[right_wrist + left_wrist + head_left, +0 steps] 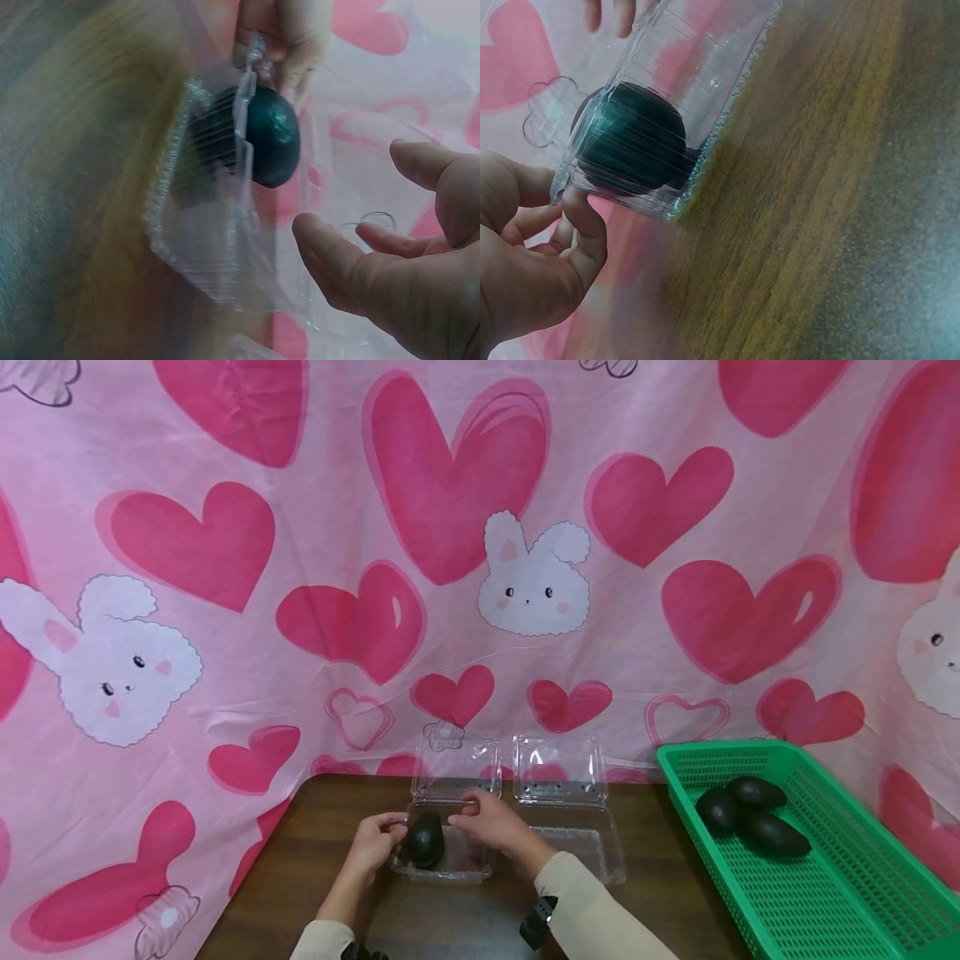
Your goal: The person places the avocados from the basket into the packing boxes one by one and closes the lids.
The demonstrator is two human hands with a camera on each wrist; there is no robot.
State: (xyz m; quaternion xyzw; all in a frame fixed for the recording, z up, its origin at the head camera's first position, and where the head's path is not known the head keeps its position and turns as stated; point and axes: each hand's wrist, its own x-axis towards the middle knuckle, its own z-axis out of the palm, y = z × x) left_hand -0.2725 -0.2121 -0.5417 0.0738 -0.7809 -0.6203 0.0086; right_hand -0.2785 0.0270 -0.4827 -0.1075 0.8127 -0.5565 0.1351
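Up close, the left wrist view shows the left hand (532,259) pinching the rim of a clear container (468,860), while the right wrist view shows the right hand (409,274) free, fingers parted, beside it. A dark avocado (425,841) sits toward that container's left edge, near the table's (450,922) back edge. Only the head view takes in the green basket (825,893) at the table's right, holding three more avocados (772,835), and the full spread of pink cloth (337,527) behind.
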